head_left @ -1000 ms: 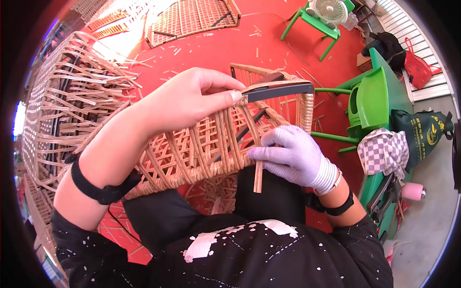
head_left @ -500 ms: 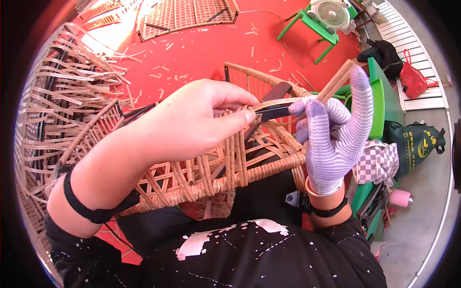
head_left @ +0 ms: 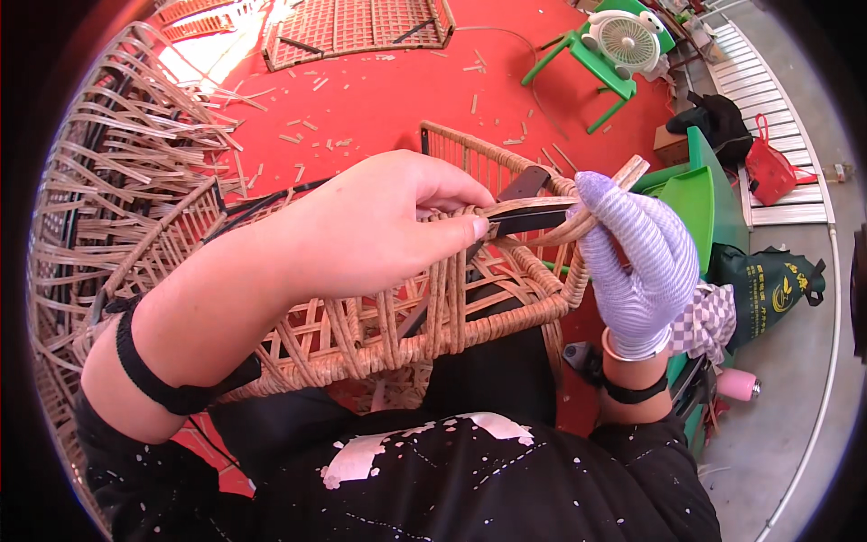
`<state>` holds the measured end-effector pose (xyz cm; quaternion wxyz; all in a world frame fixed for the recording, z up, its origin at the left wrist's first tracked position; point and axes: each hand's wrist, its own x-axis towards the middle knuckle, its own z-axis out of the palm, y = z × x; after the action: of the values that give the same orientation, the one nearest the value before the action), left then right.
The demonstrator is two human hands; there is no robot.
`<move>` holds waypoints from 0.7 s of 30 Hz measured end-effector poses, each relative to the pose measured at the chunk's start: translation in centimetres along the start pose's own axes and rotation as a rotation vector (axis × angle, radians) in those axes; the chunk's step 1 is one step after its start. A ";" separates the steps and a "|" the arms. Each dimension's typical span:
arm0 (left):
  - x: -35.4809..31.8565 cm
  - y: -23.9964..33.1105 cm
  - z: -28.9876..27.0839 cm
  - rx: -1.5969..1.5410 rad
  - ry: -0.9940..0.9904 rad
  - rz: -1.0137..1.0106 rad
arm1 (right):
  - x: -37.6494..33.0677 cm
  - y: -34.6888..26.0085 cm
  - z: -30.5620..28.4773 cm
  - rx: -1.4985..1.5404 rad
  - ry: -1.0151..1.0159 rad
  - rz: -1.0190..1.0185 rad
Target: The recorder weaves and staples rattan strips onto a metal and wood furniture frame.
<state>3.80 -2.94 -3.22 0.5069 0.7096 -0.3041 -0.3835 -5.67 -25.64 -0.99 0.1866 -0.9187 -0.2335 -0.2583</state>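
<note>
A partly woven rattan frame with dark metal bars lies across my lap. My bare left hand pinches the wrapped strip against a dark bar, thumb on the near side and fingers curled over the far side. To its right, my right hand wears a pale lilac ribbed glove. Its fingers close on a flat tan rattan strip, which loops round the bar. The strip's loose end sticks up beyond the fingertips.
Bundles of loose rattan strips hang off another woven piece at the left. A woven panel lies on the red floor, among cut scraps. Right: a green stool with a fan, a green bag, a pink bottle.
My right hand has turned and closed its raised index finger onto the strip, and the strip's loose end has tipped lower. My left hand keeps its pinch in nearly the same place.
</note>
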 end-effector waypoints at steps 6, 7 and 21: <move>0.1 0.4 0.0 -0.005 0.001 0.021 | -1.2 -1.0 1.2 -0.165 0.121 0.004; 0.1 0.4 0.0 -0.023 -0.005 0.007 | -1.2 -1.0 1.6 0.003 0.148 0.015; 0.2 -0.2 0.1 -0.044 0.006 0.025 | -2.9 -2.3 2.4 0.132 0.025 0.037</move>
<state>3.86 -3.11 -3.46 0.5282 0.6955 -0.3028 -0.3816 -8.11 -23.64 -3.97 0.2546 -0.9051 -0.2308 -0.2504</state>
